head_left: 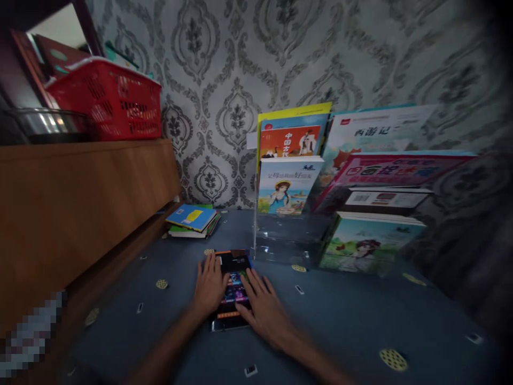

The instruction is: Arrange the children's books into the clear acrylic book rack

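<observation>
A dark book with small colourful pictures and an orange strip lies flat on the grey-blue tabletop. My left hand rests on the book's left side, its fingers stretched toward the far edge. On the right side of the book lies my right hand, palm down with the fingers spread and the thumb over the cover. Neither hand is wrapped round anything. Parts of the cover are hidden beneath both hands.
Behind stands a clear acrylic rack with several upright books. A small book pile lies at the back left. Along the left, a wooden cabinet bears a red basket and a metal bowl.
</observation>
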`<action>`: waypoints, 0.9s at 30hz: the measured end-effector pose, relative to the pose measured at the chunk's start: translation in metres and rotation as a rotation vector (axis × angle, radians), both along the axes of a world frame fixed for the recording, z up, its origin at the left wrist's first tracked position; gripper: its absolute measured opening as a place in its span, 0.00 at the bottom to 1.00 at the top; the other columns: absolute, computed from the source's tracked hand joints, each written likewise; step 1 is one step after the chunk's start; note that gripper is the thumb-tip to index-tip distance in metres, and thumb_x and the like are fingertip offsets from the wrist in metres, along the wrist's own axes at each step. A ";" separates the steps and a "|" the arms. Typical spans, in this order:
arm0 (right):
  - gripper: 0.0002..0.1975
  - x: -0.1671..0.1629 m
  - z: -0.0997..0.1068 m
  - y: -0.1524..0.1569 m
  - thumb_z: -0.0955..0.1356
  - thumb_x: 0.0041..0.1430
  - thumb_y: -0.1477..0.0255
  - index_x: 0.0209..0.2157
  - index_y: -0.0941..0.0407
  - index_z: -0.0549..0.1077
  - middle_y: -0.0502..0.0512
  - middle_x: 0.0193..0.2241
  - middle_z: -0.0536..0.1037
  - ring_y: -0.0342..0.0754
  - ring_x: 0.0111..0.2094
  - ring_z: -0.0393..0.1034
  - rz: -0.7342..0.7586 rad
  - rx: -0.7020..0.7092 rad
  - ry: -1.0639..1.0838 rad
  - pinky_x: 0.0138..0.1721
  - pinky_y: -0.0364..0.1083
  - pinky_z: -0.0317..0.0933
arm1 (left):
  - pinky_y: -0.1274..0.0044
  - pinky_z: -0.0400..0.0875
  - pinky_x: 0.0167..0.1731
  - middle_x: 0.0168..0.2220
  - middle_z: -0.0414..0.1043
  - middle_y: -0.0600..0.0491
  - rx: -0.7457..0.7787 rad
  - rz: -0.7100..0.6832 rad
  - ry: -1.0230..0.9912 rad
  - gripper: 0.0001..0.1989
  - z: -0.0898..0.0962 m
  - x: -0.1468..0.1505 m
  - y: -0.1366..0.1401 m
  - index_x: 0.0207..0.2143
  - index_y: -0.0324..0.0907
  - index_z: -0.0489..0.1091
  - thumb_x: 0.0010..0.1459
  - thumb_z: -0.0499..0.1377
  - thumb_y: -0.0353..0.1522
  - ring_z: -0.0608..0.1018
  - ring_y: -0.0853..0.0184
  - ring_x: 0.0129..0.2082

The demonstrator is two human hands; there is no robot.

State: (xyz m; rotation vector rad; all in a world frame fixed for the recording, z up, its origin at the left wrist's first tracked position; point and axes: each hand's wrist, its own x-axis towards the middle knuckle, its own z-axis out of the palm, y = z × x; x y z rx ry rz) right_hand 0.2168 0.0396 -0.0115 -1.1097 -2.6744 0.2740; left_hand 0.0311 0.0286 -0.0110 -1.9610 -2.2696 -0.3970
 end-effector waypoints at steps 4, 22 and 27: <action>0.35 -0.004 -0.006 0.001 0.60 0.66 0.55 0.67 0.63 0.57 0.69 0.68 0.53 0.61 0.70 0.43 -0.003 0.028 -0.011 0.66 0.64 0.45 | 0.51 0.52 0.64 0.67 0.55 0.34 0.007 -0.103 -0.001 0.28 -0.010 0.000 -0.018 0.64 0.32 0.58 0.67 0.48 0.39 0.56 0.51 0.69; 0.36 -0.001 -0.006 -0.003 0.59 0.67 0.55 0.66 0.65 0.58 0.71 0.68 0.54 0.60 0.70 0.44 0.009 0.038 0.059 0.67 0.62 0.43 | 0.51 0.53 0.64 0.67 0.57 0.40 -0.059 -0.284 -0.143 0.25 -0.015 0.015 -0.108 0.63 0.40 0.59 0.68 0.48 0.40 0.59 0.53 0.68; 0.26 0.005 -0.010 0.002 0.57 0.68 0.63 0.60 0.61 0.67 0.67 0.63 0.65 0.57 0.65 0.57 -0.050 -0.015 0.271 0.64 0.59 0.51 | 0.59 0.60 0.62 0.61 0.65 0.41 0.061 -0.289 -0.150 0.19 0.006 -0.007 -0.059 0.56 0.39 0.65 0.67 0.50 0.36 0.67 0.55 0.62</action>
